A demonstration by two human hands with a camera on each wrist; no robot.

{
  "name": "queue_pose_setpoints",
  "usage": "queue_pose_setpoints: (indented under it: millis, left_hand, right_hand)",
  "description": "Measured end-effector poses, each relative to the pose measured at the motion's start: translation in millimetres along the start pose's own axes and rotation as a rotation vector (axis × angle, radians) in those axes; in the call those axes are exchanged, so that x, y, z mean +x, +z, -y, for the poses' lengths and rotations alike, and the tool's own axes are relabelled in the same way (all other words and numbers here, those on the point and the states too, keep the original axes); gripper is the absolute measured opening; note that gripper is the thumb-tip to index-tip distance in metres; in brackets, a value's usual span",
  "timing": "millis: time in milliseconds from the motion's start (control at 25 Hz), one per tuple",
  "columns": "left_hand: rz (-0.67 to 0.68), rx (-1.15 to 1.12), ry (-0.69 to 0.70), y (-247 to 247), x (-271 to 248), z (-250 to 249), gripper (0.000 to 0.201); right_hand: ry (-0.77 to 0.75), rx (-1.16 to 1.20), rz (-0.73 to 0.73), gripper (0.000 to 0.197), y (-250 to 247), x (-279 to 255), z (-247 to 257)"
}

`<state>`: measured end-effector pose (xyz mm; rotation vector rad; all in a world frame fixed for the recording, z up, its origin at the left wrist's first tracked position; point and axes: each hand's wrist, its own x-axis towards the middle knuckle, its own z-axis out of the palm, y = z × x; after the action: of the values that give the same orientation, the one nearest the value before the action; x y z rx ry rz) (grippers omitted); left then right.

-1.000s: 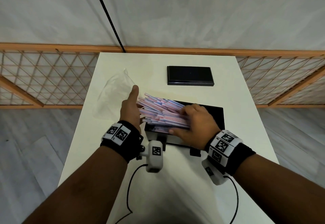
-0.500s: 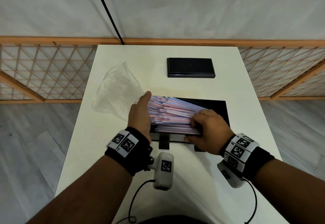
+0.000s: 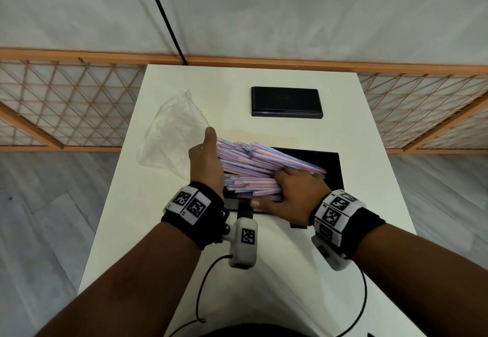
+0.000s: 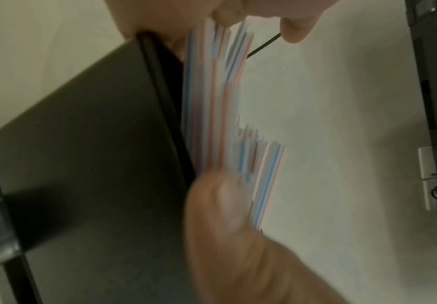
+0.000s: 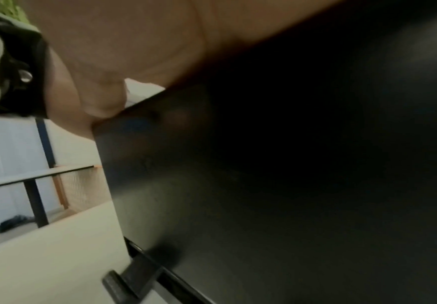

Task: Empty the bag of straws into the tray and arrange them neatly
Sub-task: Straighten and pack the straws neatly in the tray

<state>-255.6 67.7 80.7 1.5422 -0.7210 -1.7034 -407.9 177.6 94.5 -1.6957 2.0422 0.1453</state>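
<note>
On the left side of the desk (image 3: 163, 231) lies the see-through bag (image 3: 171, 135), flat and crumpled, near the left edge. Just to the right of it is my left hand (image 3: 206, 162). It stands on its side with straight fingers, and the flat of it presses against the left ends of the straws (image 3: 253, 167). It does not wrap around them.

The straws are a big messy pile, white with red and blue stripes. They lie across the black tray (image 3: 332, 162) in the middle of the desk, close to the near edge. Some fan out toward the far right corner of the tray. In my left wrist view the straws (image 4: 212, 102) look blurry above the tray's dark rim (image 4: 160, 98).

My right hand (image 3: 293, 194) lies on the right part of the pile, fingers bent over the straws and thumb on the near side, holding them. My right wrist view shows mostly the dark tray (image 5: 264, 185).

Near the far edge of the desk sits a black flat box (image 3: 286, 101), well apart from the tray.
</note>
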Motion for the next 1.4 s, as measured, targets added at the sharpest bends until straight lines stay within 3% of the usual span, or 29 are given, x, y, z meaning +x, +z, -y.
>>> queue_pose_setpoints:
  millis: [200,320,480,600,680,800,920,1040,1160,1280,1400]
  left_hand:
    - [0.025,0.012,0.055,3,4,6,0.129]
    - [-0.01,0.109,0.131,6,-11,-10,0.113]
    - [0.018,0.143,0.145,10,-24,-24,0.093]
    - [0.026,0.294,0.136,8,-27,-23,0.077]
    - [-0.01,0.214,0.155,2,-24,-25,0.083]
    - [-0.038,0.125,0.116,-5,-16,-21,0.111]
    - [0.06,0.223,0.069,2,-22,-9,0.122]
    - [0.114,0.261,0.051,6,-28,-5,0.125]
    - [0.11,0.261,0.074,3,-24,-3,0.125]
    - [0.068,0.193,0.086,5,-24,-3,0.114]
    - [0.022,0.148,0.091,5,-17,2,0.115]
  right_hand:
    - [-0.039,0.172,-0.047,0.095,-4,13,10]
    - [-0.039,0.066,-0.044,0.091,1,14,17]
    - [0.019,0.022,-0.175,0.092,-4,18,26]
    - [0.032,0.044,-0.145,0.094,-6,14,19]
    - [-0.025,0.119,-0.232,0.087,-4,4,5]
    - [-0.096,0.149,-0.393,0.071,5,-13,-14]
    - [-0.111,0.1,-0.19,0.082,13,-17,-17]
    - [-0.084,0.083,-0.13,0.088,10,-13,-20]
    - [0.044,-0.022,-0.062,0.096,4,-12,-19]
    - [0.033,-0.022,0.008,0.103,5,-10,-14]
    - [0.136,-0.083,0.037,0.123,1,-9,-12]
